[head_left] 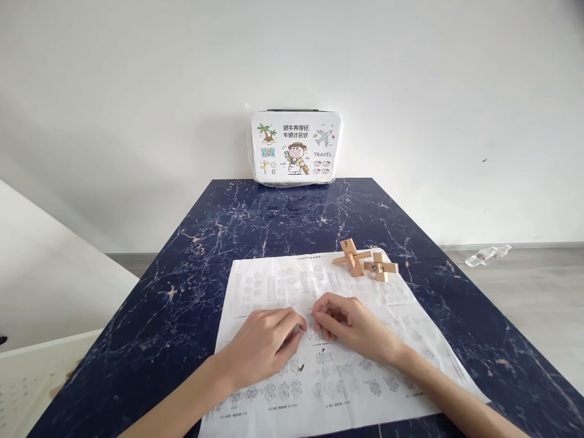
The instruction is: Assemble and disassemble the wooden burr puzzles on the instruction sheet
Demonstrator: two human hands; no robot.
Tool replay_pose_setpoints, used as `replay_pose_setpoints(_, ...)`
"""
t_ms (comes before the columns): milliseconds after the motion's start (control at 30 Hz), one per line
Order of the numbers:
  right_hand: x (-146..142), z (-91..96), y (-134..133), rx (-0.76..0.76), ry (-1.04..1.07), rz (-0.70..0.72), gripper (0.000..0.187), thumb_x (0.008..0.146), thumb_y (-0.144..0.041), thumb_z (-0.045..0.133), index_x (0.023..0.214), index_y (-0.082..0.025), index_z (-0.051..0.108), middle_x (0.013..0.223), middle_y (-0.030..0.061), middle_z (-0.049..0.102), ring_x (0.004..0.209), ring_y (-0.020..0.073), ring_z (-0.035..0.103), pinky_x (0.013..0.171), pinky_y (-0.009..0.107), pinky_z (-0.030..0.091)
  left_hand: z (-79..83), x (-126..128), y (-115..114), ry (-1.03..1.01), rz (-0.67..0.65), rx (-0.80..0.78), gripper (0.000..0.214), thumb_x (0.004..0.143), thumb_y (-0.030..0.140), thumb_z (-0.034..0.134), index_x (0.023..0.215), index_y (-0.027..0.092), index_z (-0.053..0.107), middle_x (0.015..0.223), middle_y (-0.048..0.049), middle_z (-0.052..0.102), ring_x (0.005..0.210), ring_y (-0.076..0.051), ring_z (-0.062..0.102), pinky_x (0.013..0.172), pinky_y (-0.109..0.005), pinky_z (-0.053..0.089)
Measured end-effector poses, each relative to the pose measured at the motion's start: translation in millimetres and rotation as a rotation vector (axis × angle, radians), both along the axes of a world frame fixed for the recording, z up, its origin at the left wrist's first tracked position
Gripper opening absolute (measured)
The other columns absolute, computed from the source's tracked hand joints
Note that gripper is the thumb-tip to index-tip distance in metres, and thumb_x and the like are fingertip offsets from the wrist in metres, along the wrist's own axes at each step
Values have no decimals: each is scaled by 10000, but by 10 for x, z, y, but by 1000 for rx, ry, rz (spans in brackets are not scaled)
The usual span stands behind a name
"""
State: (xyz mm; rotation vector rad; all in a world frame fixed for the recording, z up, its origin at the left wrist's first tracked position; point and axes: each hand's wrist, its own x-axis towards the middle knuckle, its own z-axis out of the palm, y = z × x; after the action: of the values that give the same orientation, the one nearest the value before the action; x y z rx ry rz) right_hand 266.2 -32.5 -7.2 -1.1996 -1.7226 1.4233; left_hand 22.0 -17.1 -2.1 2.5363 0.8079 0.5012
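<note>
"In the head view, where's the larger wooden cross (pixel 351 258)?"

"Beyond the right hand (pixel 349 322) — the nearer one — with its broad bar pointing mostly away from the person. The smaller wooden cross (pixel 380 267) sits just right of it, also on the printed sheet (pixel 246 304)."

"And the hands?"

"Right and left hand (pixel 274 340) are loosely curled, partly open; neither visibly holds anything."

"Readable writing?"

"The white case (pixel 296 137) says 'TRAVEL' and '奶牛养得好, 牛奶才会好' — the sheet's print is too small."

Before me, a white printed paper sheet (pixel 365 407) is lying flat, lightly creased — near its far right corner a tilted wooden cross (pixel 352 258) is resting, with a smaller wooden cross (pixel 380 267) standing just beside.
</note>
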Motion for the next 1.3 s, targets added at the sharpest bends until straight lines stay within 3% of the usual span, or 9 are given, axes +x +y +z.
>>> replay_pose_setpoints(1300,5,-6,-7,2,-10,2,253,1080,-461,575,947,-264,661,838,12,738,717,189,691,677,346,559,1,3,2,-26,-4,29,158,1090,174,498,1019,194,637,787,14,635,561,-118,535,539,-270,408)
